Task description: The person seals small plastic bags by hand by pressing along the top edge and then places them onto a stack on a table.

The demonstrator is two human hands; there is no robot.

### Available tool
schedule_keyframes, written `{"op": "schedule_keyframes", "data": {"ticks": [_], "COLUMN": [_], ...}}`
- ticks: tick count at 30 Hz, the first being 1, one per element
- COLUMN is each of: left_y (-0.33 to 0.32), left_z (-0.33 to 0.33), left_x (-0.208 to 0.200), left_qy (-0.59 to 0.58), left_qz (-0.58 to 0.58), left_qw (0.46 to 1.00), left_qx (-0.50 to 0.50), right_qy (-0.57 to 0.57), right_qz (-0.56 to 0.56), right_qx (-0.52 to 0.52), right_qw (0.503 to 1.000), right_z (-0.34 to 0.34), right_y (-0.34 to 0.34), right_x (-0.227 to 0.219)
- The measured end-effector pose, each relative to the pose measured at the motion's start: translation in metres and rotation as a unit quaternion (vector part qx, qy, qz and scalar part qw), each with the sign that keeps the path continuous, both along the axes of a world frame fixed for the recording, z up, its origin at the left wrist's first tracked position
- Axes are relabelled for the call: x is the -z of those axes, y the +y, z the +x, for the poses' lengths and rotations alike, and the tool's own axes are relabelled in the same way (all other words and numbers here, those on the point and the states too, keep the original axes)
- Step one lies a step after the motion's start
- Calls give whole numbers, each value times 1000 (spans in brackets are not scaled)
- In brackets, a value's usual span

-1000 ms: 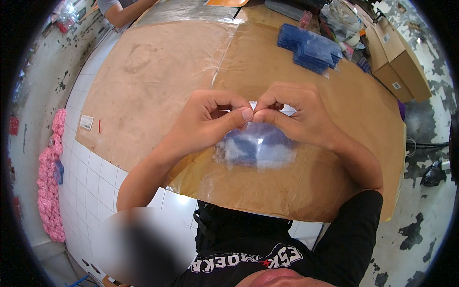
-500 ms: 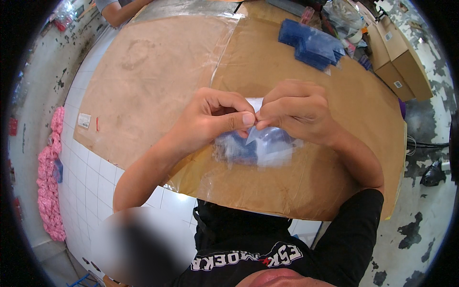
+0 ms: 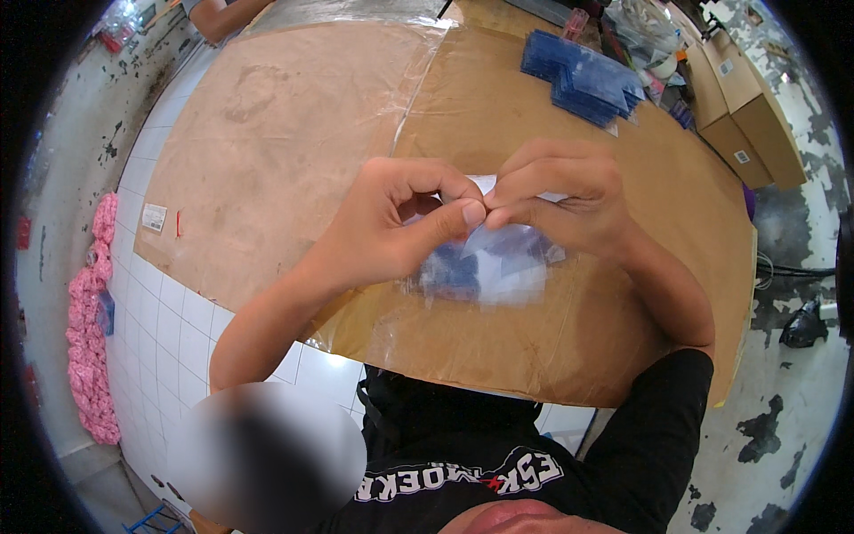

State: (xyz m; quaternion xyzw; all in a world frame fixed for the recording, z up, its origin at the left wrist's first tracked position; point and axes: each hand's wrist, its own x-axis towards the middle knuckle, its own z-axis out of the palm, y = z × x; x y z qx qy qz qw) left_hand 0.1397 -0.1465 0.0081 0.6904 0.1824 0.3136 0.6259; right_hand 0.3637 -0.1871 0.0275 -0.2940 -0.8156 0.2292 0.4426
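My left hand and my right hand meet over the brown table, thumbs and fingertips pinched together. Between them is the edge of a thin clear plastic sheet, which hangs below the fingers; the pinched edge itself is mostly hidden. Right under my hands lie more see-through sheets, bluish on the left and whitish on the right. Farther off, at the back right, rests a fanned stack of blue-tinted plastic sheets.
Brown sheeting covers the table. Cardboard boxes and a clutter of plastic bags stand at the back right. Another person's arm rests at the far left edge. A pink bundle lies along the left wall.
My left hand has shifted slightly right and closer to the right hand. The small pointed plastic corner that hung between my fingers no longer shows the same way.
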Motion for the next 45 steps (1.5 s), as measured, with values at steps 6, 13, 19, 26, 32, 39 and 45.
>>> {"op": "schedule_keyframes", "data": {"ticks": [6, 13, 19, 26, 32, 39, 45], "left_y": [3, 2, 2, 4, 2, 4, 7], "left_z": [2, -1, -1, 2, 0, -1, 0], "left_x": [-1, -8, -7, -2, -4, -6, -3], "left_qy": [-9, 34, 41, 15, 44, 16, -4], "left_qz": [249, 262, 277, 306, 255, 238, 246], "left_qw": [968, 964, 960, 952, 966, 970, 968], "left_qx": [-39, -12, 0, -6, 11, 42, 53], "right_qy": [-5, -16, -42, -66, -67, -60, -61], "right_qz": [-33, -31, -42, -12, 7, -9, -9], "right_qx": [-18, -38, -34, -46, -54, -62, -63], "right_qw": [999, 999, 998, 997, 996, 996, 996], "right_z": [3, 5, 6, 6, 5, 6, 4], "right_y": [3, 3, 1, 3, 4, 1, -1], "right_x": [-6, -6, -7, -7, -6, -8, -8]}}
